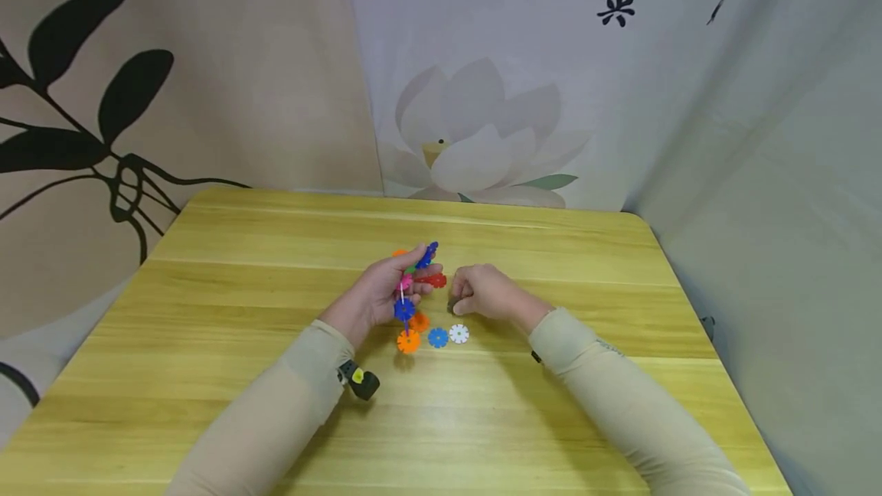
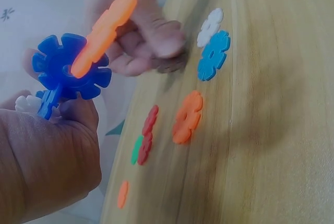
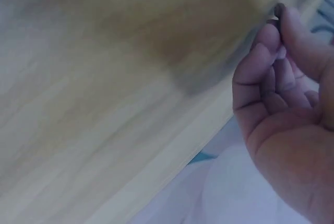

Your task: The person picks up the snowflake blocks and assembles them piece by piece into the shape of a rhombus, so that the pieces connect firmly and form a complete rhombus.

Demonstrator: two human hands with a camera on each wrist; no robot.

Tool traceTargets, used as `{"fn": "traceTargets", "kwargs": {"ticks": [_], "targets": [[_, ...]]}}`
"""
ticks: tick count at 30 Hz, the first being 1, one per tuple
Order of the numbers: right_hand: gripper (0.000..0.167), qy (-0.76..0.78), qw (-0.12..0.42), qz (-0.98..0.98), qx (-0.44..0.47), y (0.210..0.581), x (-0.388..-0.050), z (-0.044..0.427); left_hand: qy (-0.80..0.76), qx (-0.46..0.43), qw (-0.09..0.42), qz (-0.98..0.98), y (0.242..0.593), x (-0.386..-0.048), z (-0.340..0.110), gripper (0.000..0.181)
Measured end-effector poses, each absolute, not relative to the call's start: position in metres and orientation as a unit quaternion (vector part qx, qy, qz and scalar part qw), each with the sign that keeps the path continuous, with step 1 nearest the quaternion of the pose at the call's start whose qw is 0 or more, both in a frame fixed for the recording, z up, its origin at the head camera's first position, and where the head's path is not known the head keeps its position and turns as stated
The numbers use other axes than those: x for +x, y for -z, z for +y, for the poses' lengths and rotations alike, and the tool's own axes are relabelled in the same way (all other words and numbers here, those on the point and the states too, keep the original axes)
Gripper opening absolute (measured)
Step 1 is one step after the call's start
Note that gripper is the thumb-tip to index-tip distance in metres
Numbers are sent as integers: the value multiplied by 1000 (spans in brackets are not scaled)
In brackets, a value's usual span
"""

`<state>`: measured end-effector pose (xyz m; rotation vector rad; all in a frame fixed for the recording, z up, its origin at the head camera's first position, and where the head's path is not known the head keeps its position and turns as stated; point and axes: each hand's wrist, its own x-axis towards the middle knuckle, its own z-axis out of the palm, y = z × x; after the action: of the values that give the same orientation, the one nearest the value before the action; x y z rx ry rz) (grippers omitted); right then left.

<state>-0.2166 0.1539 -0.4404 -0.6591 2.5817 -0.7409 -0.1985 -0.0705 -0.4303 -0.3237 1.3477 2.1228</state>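
My left hand (image 1: pixel 372 295) holds a linked chain of plastic snowflake discs, palm turned up. A dark blue disc (image 2: pixel 56 63) of that chain has an orange disc (image 2: pixel 107 32) slotted into it, hanging below the hand in the head view. Pink, white and another dark blue disc (image 1: pixel 427 256) show around the fingers; how they all join is partly hidden. Just to the right, my right hand (image 1: pixel 487 291) pinches a dark brown disc (image 3: pixel 280 14) between thumb and fingertips, close above the table. The two hands are apart.
On the wooden table (image 1: pixel 551 412) lie a light blue disc (image 1: pixel 438 337) and a white disc (image 1: pixel 458 334), close together. Nearby are loose orange (image 2: pixel 188 117), red (image 2: pixel 150 120) and green (image 2: pixel 136 150) discs. A printed curtain (image 1: pixel 276 83) stands behind the table's far edge.
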Motion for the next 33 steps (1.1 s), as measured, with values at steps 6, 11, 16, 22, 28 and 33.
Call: {"fn": "traceTargets", "kwargs": {"ticks": [6,11,16,22,28,33], "targets": [[30,517,140,844,-35,421,-231,157,-800,-131,304,501,432,-199,-69,52],[36,620,157,768,22,407,-236,150,-797,-134,307,503,432,-199,-68,54],[35,632,168,756,19,403,-235,145,-791,-130,308,513,432,-199,-65,61],[32,638,166,752,15,401,-234,144,-784,-132,306,524,431,-198,-64,57],[30,632,164,757,20,402,-235,144,-777,-135,299,537,430,-197,-63,47],[28,623,158,766,18,403,-234,144,-776,-132,294,542,429,-195,-63,44]]}}
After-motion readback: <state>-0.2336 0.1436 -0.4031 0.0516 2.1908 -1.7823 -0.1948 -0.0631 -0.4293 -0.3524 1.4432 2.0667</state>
